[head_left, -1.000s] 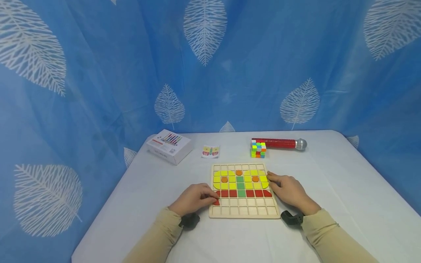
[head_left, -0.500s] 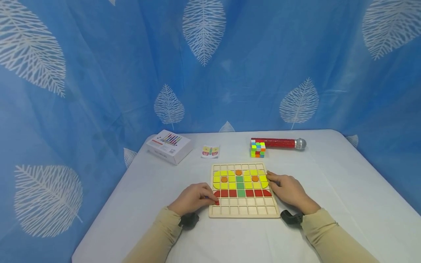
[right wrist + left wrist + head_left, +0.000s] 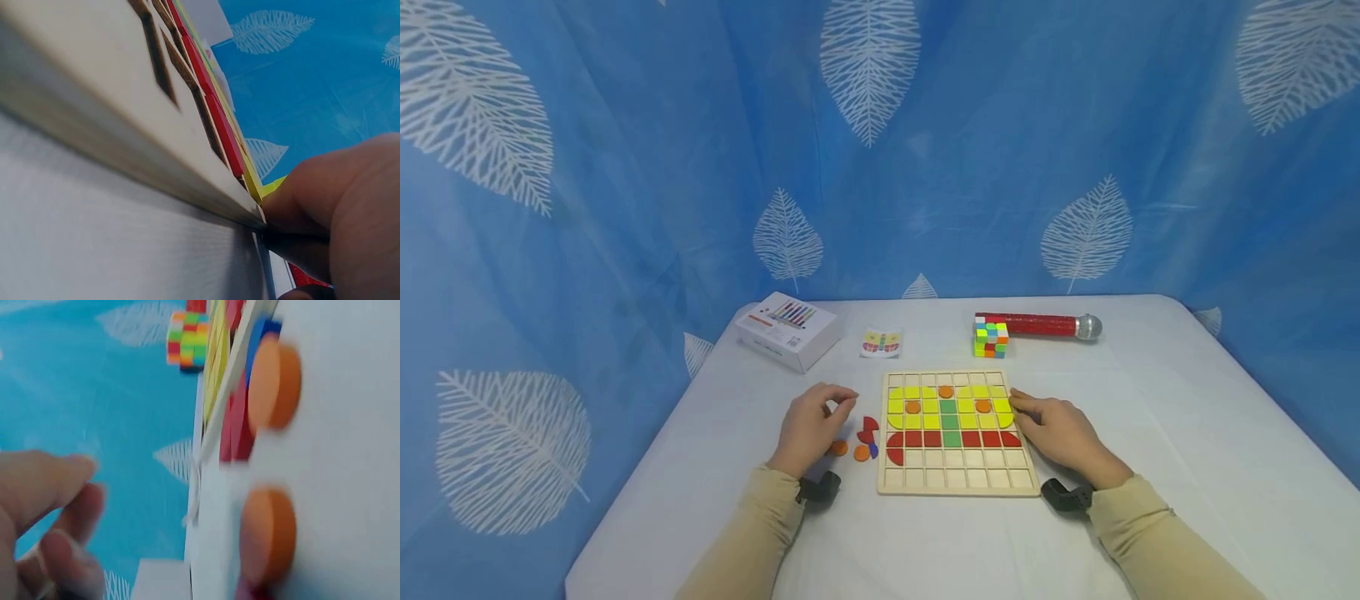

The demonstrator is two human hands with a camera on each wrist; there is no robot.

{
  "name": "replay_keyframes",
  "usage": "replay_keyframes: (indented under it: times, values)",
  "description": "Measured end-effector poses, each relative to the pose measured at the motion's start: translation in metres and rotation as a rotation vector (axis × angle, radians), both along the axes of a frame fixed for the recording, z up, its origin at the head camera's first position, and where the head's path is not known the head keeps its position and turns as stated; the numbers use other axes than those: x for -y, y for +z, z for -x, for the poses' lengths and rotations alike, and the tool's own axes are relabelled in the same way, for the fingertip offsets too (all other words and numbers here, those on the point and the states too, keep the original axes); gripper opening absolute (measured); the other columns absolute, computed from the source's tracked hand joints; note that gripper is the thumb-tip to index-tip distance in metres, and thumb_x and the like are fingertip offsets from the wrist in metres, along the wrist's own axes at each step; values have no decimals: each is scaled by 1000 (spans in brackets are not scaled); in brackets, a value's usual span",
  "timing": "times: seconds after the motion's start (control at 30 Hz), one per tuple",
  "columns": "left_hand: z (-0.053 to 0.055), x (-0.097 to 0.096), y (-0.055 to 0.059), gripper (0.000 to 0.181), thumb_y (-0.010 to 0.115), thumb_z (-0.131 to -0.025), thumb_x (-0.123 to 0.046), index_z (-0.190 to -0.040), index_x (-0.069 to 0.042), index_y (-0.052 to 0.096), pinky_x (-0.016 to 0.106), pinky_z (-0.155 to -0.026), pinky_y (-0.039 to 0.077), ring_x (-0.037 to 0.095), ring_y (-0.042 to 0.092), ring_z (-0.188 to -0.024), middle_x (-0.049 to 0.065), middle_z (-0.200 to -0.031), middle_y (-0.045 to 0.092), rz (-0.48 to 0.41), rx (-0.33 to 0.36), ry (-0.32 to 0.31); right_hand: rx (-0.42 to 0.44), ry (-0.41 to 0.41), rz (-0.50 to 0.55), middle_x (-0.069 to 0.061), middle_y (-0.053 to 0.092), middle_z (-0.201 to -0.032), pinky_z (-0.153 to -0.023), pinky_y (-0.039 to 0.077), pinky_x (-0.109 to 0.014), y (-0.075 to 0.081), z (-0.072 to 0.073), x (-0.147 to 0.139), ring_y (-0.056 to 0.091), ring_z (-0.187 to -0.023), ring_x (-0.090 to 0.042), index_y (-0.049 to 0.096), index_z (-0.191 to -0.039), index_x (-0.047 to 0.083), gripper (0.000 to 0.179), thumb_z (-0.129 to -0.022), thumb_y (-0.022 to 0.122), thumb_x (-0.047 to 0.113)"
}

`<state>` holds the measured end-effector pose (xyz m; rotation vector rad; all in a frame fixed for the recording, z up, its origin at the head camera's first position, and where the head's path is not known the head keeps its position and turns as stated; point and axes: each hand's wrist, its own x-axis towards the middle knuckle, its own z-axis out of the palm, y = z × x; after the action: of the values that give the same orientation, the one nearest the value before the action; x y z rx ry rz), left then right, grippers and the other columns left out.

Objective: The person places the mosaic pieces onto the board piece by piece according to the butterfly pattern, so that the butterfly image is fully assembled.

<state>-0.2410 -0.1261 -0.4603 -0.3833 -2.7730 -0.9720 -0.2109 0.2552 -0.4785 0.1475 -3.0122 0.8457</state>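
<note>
A wooden grid board [image 3: 958, 491] lies mid-table, bearing a pattern of yellow, green, red and orange pieces. At its left side a red rounded-corner piece [image 3: 895, 457] sits under the row of red ones. My left hand [image 3: 811, 427] is left of the board, thumb and forefinger bent toward each other with nothing between them. Beside it lie loose red wedge pieces [image 3: 870, 423], orange discs [image 3: 267, 534] and a blue piece [image 3: 873, 451]. My right hand [image 3: 1060, 435] grips the board's right edge, thumb and fingers at the rim.
Behind the board are a small butterfly pattern card [image 3: 881, 344], a puzzle cube [image 3: 991, 339] and a red microphone [image 3: 1037, 325] with a silver head. A white box [image 3: 788, 331] stands at the back left. A blue leaf-print curtain [image 3: 970, 167] hangs behind the table.
My left hand has let go of the red rounded-corner piece, now on the board, and moved left and away from me. Loose pieces have come into view. My right hand stays at the board's edge.
</note>
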Motion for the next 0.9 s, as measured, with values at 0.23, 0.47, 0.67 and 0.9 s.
replay_keyframes:
  times: [0.23, 0.47, 0.67, 0.9]
  values:
    - [1, 10, -1, 12, 85, -85, -33, -90, -29, 75, 30, -68, 49, 14, 57, -79, -12, -88, 66, 152, 272, -132, 9, -4, -4, -10, 53, -153, -107, 43, -64, -1, 1, 0, 47, -139, -47, 58, -144, 6, 46, -103, 58, 27]
    - [1, 10, -3, 16, 88, -80, -35, -86, -29, 75, 32, -72, 49, 14, 58, -78, -14, -80, 65, 174, 327, -214, 7, -8, -7, -10, 53, -153, -107, 42, -64, 0, 1, 0, 47, -139, -47, 58, -144, 5, 46, -103, 58, 26]
    - [1, 12, 0, 17, 88, -81, -32, -84, -28, 72, 32, -72, 49, 14, 58, -78, -12, -80, 65, 166, 338, -244, 12, -12, -6, -9, 52, -153, -105, 45, -63, 0, 1, 1, 47, -140, -47, 58, -145, 6, 47, -103, 58, 28]
    - [-4, -1, 1, 13, 85, -86, -31, -86, -31, 72, 27, -61, 47, 14, 56, -76, -14, -85, 67, 30, 267, -271, 13, -10, -4, -10, 53, -153, -107, 42, -64, 0, 0, 1, 47, -140, -47, 57, -145, 5, 47, -103, 58, 27]
